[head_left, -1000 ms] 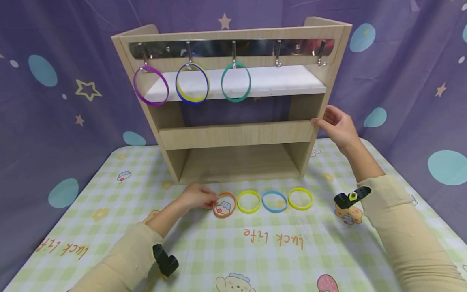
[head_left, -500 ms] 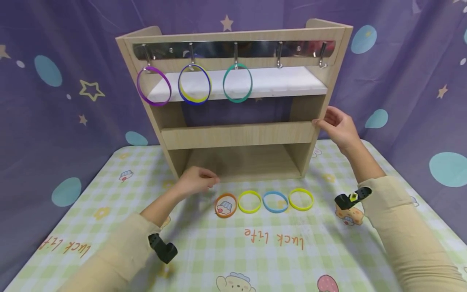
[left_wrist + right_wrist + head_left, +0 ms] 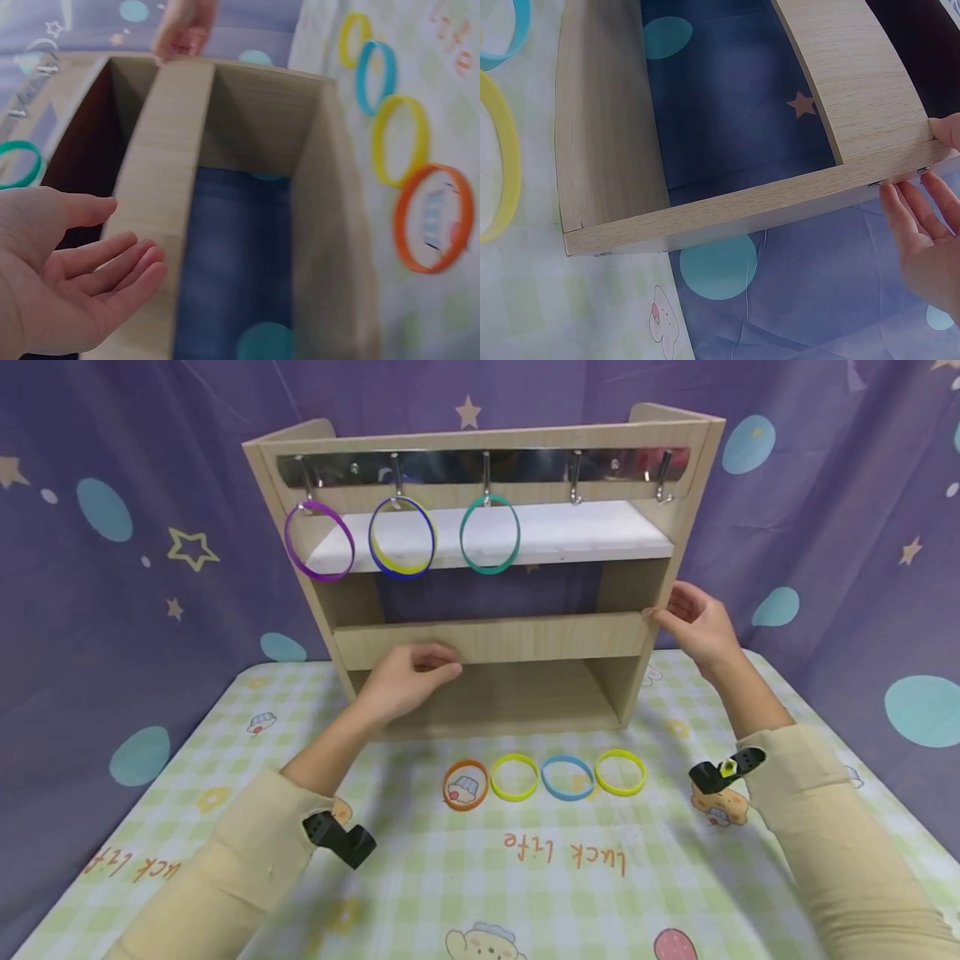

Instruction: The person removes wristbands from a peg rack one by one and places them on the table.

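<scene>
My left hand [image 3: 408,681] hovers in front of the lower part of a wooden shelf [image 3: 487,639], its fingers loosely bent. The left wrist view shows nothing between its thumb and fingers [image 3: 139,262]. At the shelf's right side panel, my right hand [image 3: 697,622] grips the edge, thumb in front and fingers along the outer face [image 3: 907,214]. Below the left hand, an orange wristband [image 3: 466,807], a yellow wristband [image 3: 514,797], a blue wristband [image 3: 567,797] and another yellow wristband [image 3: 621,792] lie in a row on the tablecloth.
A metal hook rail [image 3: 442,468] crosses the shelf's top. From it hang a purple wristband [image 3: 321,578], a blue wristband [image 3: 405,576] together with a yellow one, and a green wristband [image 3: 489,571]. Two hooks on the right are bare. A purple curtain [image 3: 150,410] stands behind.
My left hand has left the orange wristband and risen forward to the shelf's front board, without any band. The right hand stays on the side panel.
</scene>
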The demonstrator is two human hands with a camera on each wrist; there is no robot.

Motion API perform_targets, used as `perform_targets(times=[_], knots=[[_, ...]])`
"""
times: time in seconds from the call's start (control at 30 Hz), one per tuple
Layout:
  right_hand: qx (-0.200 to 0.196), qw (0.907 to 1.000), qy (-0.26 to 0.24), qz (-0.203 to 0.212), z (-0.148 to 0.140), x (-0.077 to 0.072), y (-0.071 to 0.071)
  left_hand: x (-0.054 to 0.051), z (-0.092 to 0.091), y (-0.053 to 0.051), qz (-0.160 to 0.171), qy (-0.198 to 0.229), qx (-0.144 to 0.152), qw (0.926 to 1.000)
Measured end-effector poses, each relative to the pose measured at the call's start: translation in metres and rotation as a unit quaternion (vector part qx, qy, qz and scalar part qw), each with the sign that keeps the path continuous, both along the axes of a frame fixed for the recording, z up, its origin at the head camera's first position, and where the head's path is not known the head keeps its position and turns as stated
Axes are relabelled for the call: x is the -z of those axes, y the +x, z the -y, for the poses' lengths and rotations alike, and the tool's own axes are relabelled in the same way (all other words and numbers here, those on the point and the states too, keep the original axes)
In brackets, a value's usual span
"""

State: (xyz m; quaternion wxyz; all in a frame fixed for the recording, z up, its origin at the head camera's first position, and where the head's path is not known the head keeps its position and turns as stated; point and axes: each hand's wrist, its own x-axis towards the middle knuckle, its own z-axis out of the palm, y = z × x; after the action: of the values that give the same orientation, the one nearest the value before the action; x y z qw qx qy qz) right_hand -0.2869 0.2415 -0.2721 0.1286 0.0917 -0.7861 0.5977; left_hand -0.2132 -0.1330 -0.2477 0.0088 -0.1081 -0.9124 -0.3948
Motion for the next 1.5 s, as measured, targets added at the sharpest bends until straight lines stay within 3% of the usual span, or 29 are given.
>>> perform_targets(times=[0.23,0.43,0.6,0.77,1.1,1.5], knots=[[-0.004,0.9999,-0.008,0.006,0.000,0.003,0.002,-0.026,-0.016,0.001,-0.091,0.072,-0.013,0.9931],[-0.006,0.9997,-0.021,-0.009,0.000,0.000,-0.001,-0.043,-0.032,0.000,-0.163,0.155,-0.025,0.9740],[-0.004,0.9999,-0.012,-0.005,0.000,0.000,-0.001,-0.042,-0.043,-0.001,-0.186,0.235,-0.044,0.9531],[0.003,0.9999,-0.005,-0.010,0.002,0.000,0.000,-0.042,-0.052,-0.003,-0.200,0.286,-0.061,0.9351],[0.000,0.9997,-0.018,-0.016,0.001,0.001,-0.001,-0.048,-0.071,-0.003,-0.196,0.329,-0.062,0.9216],[0.001,0.9998,-0.016,-0.014,0.001,0.001,0.000,-0.058,-0.083,-0.002,-0.229,0.347,-0.109,0.9029]])
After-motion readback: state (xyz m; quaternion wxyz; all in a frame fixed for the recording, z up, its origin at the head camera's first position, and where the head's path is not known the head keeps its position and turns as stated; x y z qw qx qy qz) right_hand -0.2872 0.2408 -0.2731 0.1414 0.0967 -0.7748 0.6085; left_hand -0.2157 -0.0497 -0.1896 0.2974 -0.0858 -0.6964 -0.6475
